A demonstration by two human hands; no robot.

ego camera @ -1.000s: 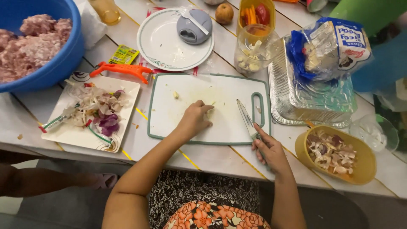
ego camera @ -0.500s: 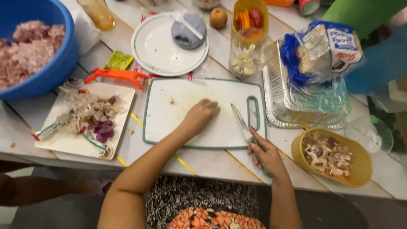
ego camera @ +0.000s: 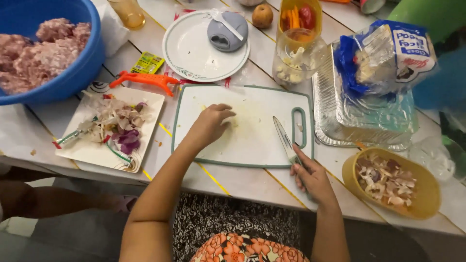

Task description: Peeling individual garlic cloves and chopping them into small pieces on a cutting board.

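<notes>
The right hand (ego camera: 314, 178) grips a kitchen knife (ego camera: 285, 139) by its handle, blade resting on the white cutting board (ego camera: 252, 140). The left hand (ego camera: 209, 125) presses small, pale food, likely light and slippery; contents cannot be told.

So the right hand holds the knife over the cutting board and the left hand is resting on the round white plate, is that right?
Not quite. The right hand does hold the knife over the cutting board, but the head view shows the left hand resting on that board, not on the round white plate.
</notes>
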